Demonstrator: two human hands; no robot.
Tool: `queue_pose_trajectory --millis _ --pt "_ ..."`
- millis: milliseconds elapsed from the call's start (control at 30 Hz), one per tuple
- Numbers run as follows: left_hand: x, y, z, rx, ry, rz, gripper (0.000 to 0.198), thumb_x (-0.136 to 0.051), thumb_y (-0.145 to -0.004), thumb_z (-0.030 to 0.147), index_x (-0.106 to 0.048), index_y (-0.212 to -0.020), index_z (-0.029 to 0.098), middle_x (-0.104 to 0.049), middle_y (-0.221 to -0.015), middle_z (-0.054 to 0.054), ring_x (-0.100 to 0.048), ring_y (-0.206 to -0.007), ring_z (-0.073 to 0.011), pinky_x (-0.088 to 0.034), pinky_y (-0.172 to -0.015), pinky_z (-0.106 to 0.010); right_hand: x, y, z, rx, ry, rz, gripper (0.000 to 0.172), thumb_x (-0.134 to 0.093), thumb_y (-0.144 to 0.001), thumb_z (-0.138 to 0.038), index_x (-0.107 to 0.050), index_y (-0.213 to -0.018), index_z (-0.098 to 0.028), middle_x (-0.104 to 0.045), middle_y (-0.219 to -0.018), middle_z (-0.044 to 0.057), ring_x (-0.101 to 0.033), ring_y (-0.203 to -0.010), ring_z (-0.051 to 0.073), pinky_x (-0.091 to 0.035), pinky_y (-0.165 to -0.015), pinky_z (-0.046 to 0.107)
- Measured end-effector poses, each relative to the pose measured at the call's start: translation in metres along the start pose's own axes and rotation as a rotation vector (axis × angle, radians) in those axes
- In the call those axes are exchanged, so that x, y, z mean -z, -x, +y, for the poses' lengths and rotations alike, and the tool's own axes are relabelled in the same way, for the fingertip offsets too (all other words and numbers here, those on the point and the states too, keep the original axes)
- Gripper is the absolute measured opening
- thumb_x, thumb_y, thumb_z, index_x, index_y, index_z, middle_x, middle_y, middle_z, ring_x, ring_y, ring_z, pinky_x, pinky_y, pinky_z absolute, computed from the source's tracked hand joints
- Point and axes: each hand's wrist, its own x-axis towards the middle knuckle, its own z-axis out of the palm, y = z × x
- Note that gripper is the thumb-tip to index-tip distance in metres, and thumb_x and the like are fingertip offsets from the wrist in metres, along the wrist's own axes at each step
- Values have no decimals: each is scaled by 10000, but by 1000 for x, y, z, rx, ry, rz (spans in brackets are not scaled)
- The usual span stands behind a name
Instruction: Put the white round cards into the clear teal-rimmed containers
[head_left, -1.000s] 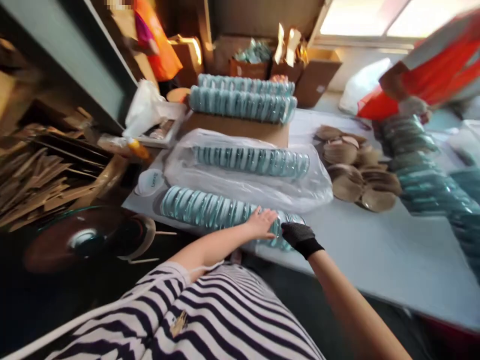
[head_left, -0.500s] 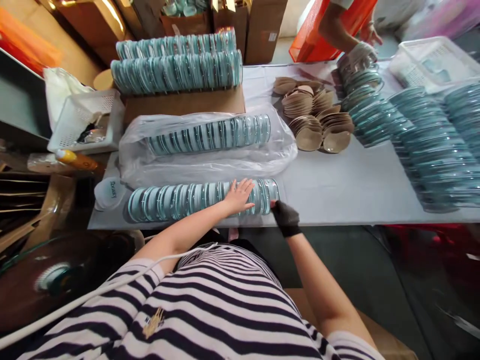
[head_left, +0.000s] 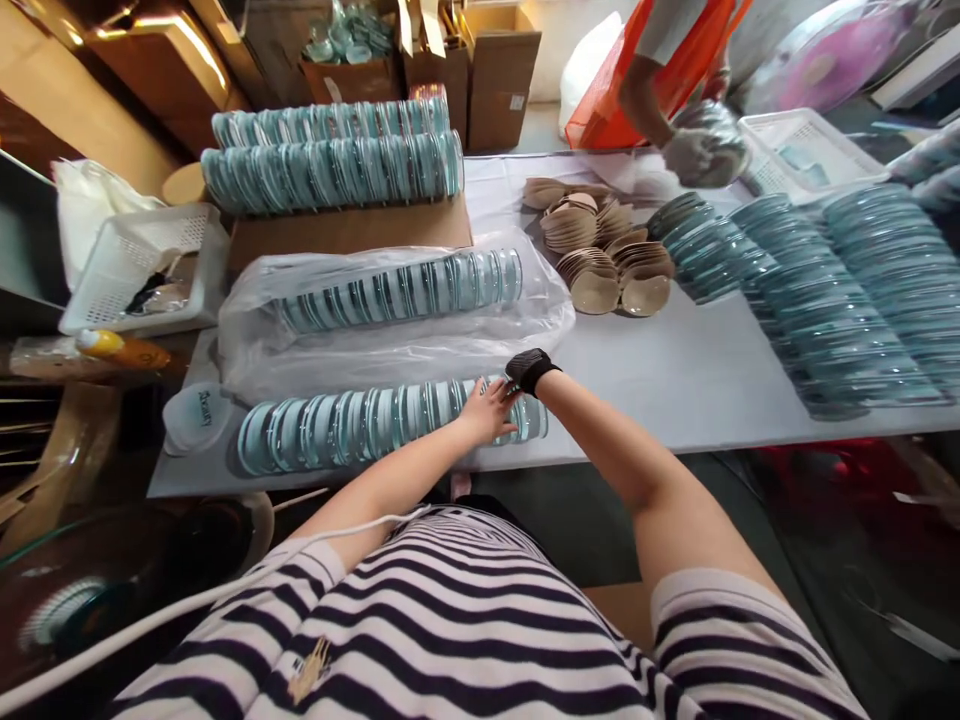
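A long row of teal round tins lies on its side along the near edge of the white table. My bare left hand rests flat on the row near its right end, fingers spread. My right hand, in a black glove, reaches over the right end of the same row from behind, fingers curled down onto the tins. A second row of tins lies behind in a clear plastic bag.
Two more tin rows lie on a cardboard box. Brown round discs are piled mid-table, and fanned tin stacks cover the right. Another person's gloved hand works at the far side. A white basket stands at left.
My right hand moved from the near side of the row's end up and over to its far side. My left hand stayed on the row. The view tilted down slightly.
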Motion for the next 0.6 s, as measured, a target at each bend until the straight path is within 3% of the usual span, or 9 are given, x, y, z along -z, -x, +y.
queue_pose_trajectory --millis 100,233,400,500,600 --pt "0 -1 0 -7 11 9 755 -604 -860 518 -337 -1518 261 -334 -1586 -92 -268 -1459 -327 -163 -1191 -586 -25 50 7 -36 -6 29 323 -444 -924 -209 -693 -1081 -77 -718 -1022 158 -654 -1033 213 -438 -890 352" --pt "-1 0 0 -12 16 9 737 -596 -868 516 -335 -1514 277 -314 -1595 -74 -267 -1461 -319 -162 -1192 -580 -90 105 1 -152 -98 47 324 -460 -930 -309 -675 -1162 -241 -731 -1062 110 -691 -949 220 -458 -783 269" --pt "0 0 -1 -5 17 -11 744 -598 -872 510 -325 -1516 259 -301 -1602 -82 -263 -1467 -309 -154 -1196 -584 -169 108 -16 -281 -242 8 379 -375 -971 -304 -612 -1259 -233 -683 -1217 101 -662 -1061 229 -447 -794 266" --pt "4 -5 1 -7 47 -23 751 -616 -872 476 -328 -1520 230 -295 -1606 -84 -261 -1467 -332 -143 -1199 -596 -188 102 -19 -350 -248 9 436 -280 -997 -325 -613 -1252 -205 -671 -1226 135 -661 -1069 255 -462 -821 307" --pt "13 0 8 10 88 -33 758 -650 -864 434 -352 -1513 180 -302 -1603 -87 -269 -1461 -353 -144 -1206 -580 -187 113 -29 -401 -237 24 495 -188 -1003 -357 -650 -1171 -302 -680 -1211 110 -667 -1077 253 -493 -798 332"
